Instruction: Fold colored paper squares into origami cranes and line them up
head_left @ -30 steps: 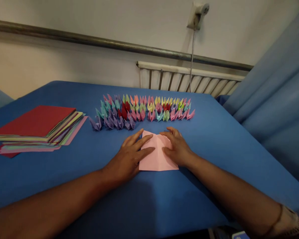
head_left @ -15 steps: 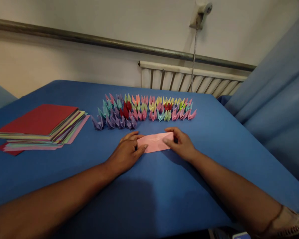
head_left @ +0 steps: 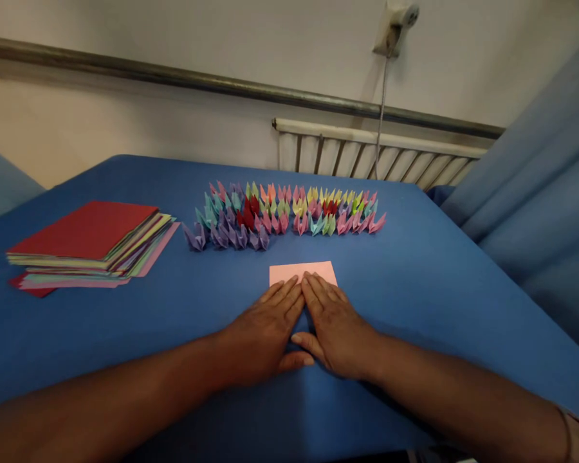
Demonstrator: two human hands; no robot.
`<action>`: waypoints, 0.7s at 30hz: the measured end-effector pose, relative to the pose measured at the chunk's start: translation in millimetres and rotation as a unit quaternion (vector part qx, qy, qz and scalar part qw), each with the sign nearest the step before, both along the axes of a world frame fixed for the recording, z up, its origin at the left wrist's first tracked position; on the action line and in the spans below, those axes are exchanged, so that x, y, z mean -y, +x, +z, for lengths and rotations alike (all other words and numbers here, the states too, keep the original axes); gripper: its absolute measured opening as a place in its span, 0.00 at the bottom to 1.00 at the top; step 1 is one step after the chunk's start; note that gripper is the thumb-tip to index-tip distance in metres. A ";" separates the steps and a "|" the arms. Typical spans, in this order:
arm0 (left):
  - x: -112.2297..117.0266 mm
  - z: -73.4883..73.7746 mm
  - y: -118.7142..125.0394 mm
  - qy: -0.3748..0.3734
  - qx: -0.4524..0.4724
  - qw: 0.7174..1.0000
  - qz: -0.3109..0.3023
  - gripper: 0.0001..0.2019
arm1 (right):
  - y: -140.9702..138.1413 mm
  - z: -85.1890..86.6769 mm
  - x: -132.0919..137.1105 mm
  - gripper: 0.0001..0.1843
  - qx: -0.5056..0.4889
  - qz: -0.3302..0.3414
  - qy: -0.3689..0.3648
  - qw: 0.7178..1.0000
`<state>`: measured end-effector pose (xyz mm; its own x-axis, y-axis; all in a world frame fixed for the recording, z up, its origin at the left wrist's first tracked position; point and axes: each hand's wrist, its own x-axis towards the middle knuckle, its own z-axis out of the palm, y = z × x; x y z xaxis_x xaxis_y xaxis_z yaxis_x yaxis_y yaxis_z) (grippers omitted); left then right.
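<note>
A folded pink sheet of paper (head_left: pixel 302 267) lies flat on the blue table, its near edge covered by my fingers. My left hand (head_left: pixel 270 328) rests on it from the left, fingers stretched out and flat. From the right, my right hand (head_left: pixel 335 321) presses on the same edge, its fingers also straight. The fingertips of both hands meet near the middle of the paper, and the thumbs point toward each other below it. Beyond the paper stand several rows of small folded paper cranes (head_left: pixel 241 238) in purple, pink, red, green, yellow and blue.
A stack of coloured paper sheets (head_left: pixel 89 231), red on top, sits at the left of the blue table (head_left: pixel 212 411). Behind are a metal rail (head_left: pixel 222 83), a white radiator (head_left: pixel 357 135) and a wall socket with a cord (head_left: pixel 390 32). A blue curtain (head_left: pixel 540 193) hangs at right.
Both hands have let go of the paper's ends and moved inward, now lying flat over its near edge. The paper, held at its two ends before, now lies flat on the table.
</note>
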<state>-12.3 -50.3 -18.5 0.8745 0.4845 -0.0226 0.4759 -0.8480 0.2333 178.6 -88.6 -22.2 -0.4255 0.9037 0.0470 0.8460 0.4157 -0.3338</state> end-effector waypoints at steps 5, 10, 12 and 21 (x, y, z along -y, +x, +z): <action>5.2 14.6 -6.2 0.019 -0.053 0.998 0.035 0.47 | 2.9 4.7 6.0 0.47 0.044 -0.002 -0.016 0.999; 7.8 22.6 -11.4 0.071 -0.093 0.990 0.082 0.46 | 14.3 12.2 5.1 0.37 0.089 -0.019 0.011 0.996; 9.1 23.7 -13.8 0.087 -0.087 0.988 0.096 0.46 | 19.3 11.7 4.8 0.31 0.103 -0.031 0.023 0.994; -4.8 19.1 -5.3 0.128 -0.005 0.985 0.118 0.38 | 22.7 5.6 -21.3 0.29 0.084 -0.148 0.107 0.980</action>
<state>-17.7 -45.5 0.7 0.7376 0.6647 0.1187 0.6674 -0.7444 0.0208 201.4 -67.3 -16.5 -0.1634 0.9661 0.2000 0.9759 0.1881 -0.1109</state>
